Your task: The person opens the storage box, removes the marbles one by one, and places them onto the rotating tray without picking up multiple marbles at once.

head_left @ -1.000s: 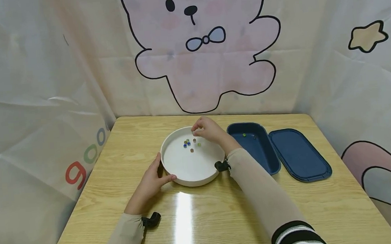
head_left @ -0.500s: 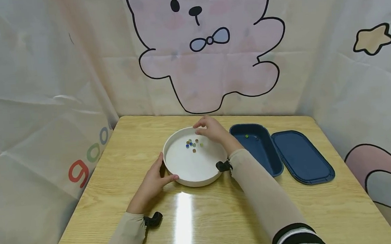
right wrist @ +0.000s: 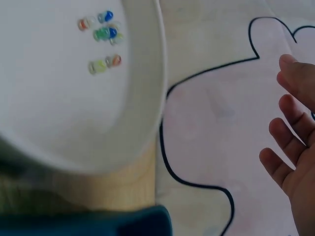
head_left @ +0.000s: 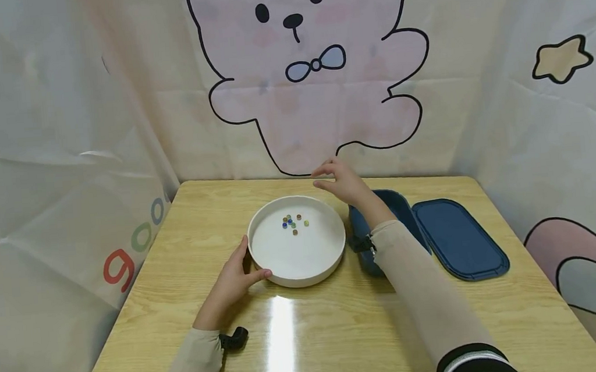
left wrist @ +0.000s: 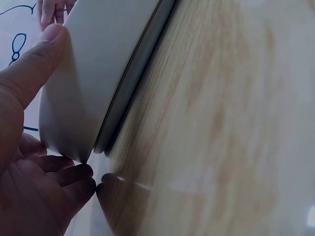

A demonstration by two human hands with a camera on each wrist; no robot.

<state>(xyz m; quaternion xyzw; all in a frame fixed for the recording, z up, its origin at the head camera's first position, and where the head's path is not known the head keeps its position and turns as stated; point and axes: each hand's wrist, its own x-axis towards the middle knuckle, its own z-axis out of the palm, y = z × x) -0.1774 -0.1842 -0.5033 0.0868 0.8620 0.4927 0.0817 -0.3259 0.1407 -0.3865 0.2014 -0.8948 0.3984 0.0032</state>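
A round white tray [head_left: 297, 262] stands on the table, with several small coloured glass marbles [head_left: 289, 222] loosely grouped on its floor. My left hand [head_left: 234, 275] holds the tray's near left wall; in the left wrist view, the thumb [left wrist: 42, 54] lies against the wall and the curled fingers [left wrist: 74, 179] touch it lower down. Raised above the table beyond the tray's right side, my right hand [head_left: 344, 182] has its fingers apart. The right wrist view shows nothing in those relaxed fingers [right wrist: 288, 140].
Right of the tray is a dark blue rectangular box [head_left: 361, 227], partly covered by my right forearm. Its blue lid [head_left: 460, 237] lies flat beside it. A printed curtain [head_left: 365, 105] hangs behind the table's back edge.
My right hand has lifted out of the tray and moved right, toward the box. One more marble now shows in the group. The left hand keeps its place on the tray.
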